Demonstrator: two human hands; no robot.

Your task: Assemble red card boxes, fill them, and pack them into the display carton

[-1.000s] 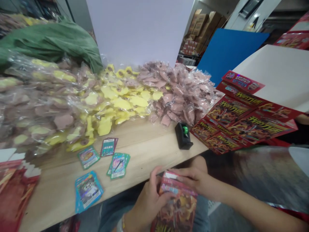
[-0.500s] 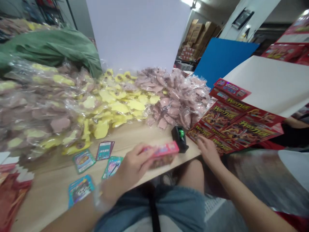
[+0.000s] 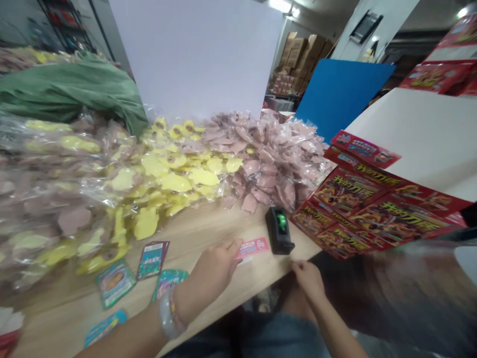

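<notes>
On the wooden table, my left hand [image 3: 218,268] is closed on the left end of a small pink box [image 3: 254,247], whose printed face points up. The fingers cover part of it. Just right of the box stands a black tape dispenser [image 3: 279,231] with a green roll. My right hand [image 3: 309,281] is at the table's front edge, below the dispenser, with its fingers curled together. Whatever those fingers may hold is hidden. Left of my left hand lie several printed cards [image 3: 151,259], including a green-edged card [image 3: 116,283] and a blue card [image 3: 105,328].
Bagged yellow pieces [image 3: 175,181] and bagged pinkish-brown pieces [image 3: 266,159] are heaped along the back. A large red printed display box [image 3: 357,204] stands at the right. A white board [image 3: 201,59] rises behind the heap, and a green cloth [image 3: 70,92] lies at the left.
The pink box has come down toward the table with my left hand. My right hand has moved from beside the red display box to the table edge, and its fingers have closed. The view has shifted.
</notes>
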